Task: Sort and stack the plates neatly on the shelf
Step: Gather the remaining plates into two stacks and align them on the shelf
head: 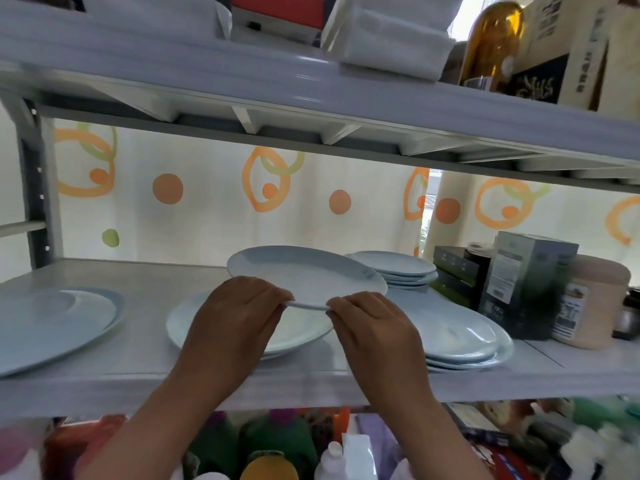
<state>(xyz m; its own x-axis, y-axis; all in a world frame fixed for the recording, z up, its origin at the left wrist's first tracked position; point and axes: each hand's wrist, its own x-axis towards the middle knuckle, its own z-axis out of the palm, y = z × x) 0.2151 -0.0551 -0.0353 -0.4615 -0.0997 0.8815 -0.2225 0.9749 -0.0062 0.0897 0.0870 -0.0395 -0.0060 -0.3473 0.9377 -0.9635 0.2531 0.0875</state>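
Observation:
A pale blue plate (304, 271) hangs level above the shelf (145, 372), pinched at its near rim by my left hand (235, 317) and my right hand (374, 327). Directly under it lies a larger pale plate (294, 336), partly hidden by my hands. A stack of large plates (460, 337) sits to the right. A stack of smaller plates (401, 268) stands behind it near the back. Two big plates (52, 323) lie at the left end.
Dark boxes (523, 282) and a pink-lidded jar (588, 303) crowd the shelf's right end. A patterned curtain (207, 202) hangs behind. The upper shelf (311, 84) sits low overhead. Bottles and packets (332, 452) fill the level below.

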